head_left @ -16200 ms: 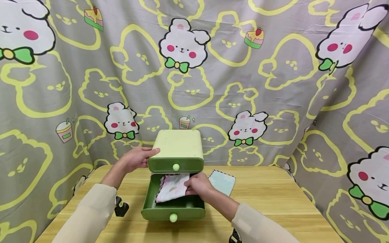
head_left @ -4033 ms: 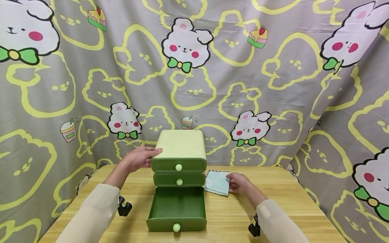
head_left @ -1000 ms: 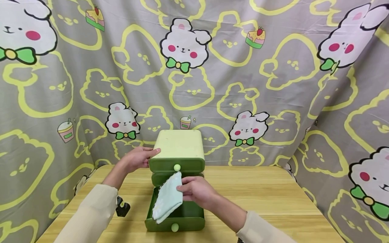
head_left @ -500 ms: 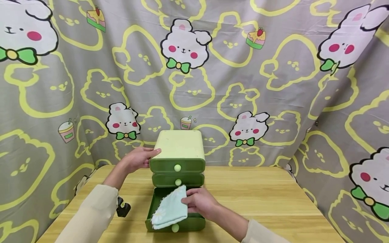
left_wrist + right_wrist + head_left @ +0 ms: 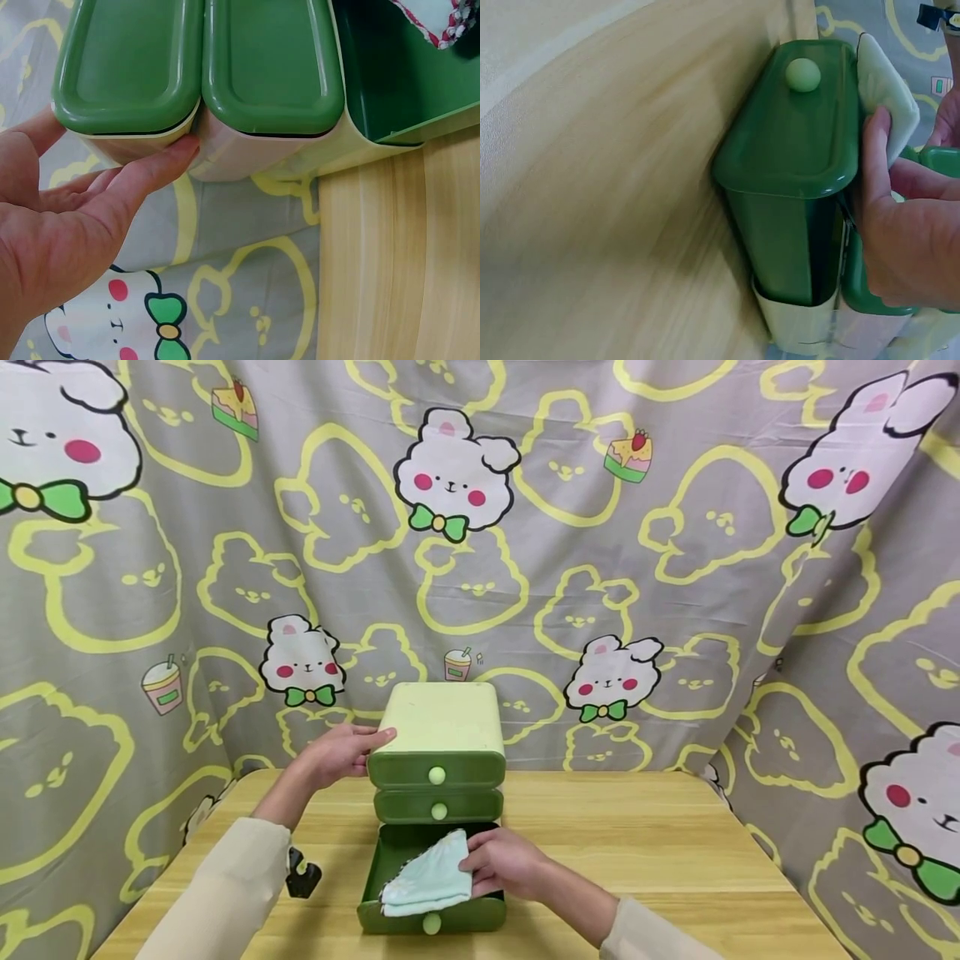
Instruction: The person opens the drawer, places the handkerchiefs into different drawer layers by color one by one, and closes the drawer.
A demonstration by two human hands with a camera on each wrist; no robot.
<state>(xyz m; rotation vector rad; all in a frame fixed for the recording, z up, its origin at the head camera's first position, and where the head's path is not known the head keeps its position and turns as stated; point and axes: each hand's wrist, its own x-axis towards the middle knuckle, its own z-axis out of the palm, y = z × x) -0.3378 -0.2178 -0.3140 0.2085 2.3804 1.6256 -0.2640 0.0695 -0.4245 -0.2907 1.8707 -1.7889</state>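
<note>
A small drawer cabinet (image 5: 446, 718) with a pale yellow-green top and three dark green drawers stands on the table. Its bottom drawer (image 5: 480, 917) is pulled out; the upper two are pushed in. My right hand (image 5: 510, 864) pinches the right edge of a folded light blue cloth (image 5: 435, 877) between thumb and fingers. Tilted, the cloth hangs over the bottom drawer, its lower end by the front rim. In the right wrist view the cloth (image 5: 885, 90) shows above the drawer front. My left hand (image 5: 341, 753) rests on the cabinet's upper left side, thumb on top, fingers along the wall.
The wooden table (image 5: 637, 860) extends to both sides of the cabinet. A patterned curtain (image 5: 480, 602) hangs close behind it and around the sides. A black wrist mount (image 5: 303, 872) sits below my left forearm.
A pink-and-white cloth was in the open middle drawer; that drawer is now shut. The blue cloth was picked up from the table at right, carried over the bottom drawer and lowered. My left hand stayed.
</note>
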